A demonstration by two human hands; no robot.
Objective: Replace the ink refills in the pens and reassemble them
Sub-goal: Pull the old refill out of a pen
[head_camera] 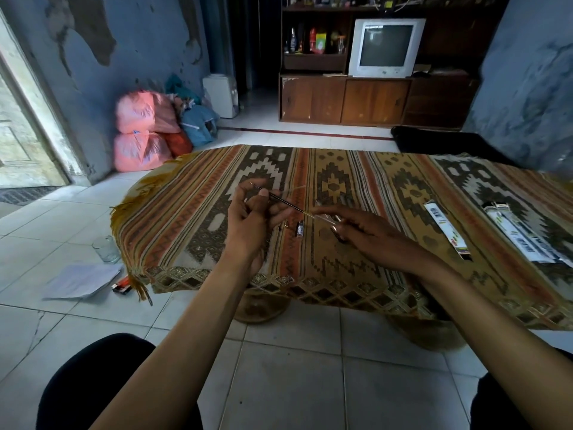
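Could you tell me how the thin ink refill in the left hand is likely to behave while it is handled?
The ink refill looks very thin and long, so it probably flexes easily and weighs little. The left hand pinches it near the middle, so both ends may wobble. Being round and slim, it would likely roll on the tablecloth.

Two hands are raised above the table's [198, 243] middle: the left hand [251, 218] pinches a refill [279, 200] whose far end reaches the barrel [325, 218] in the right hand [366, 231]. Small pen parts [299, 228] lie on the table between the hands. Two packs [446, 231] lie towards the right edge. On the floor off the left edge sit a glass [107, 249], papers [83, 280] and bags [145, 131].
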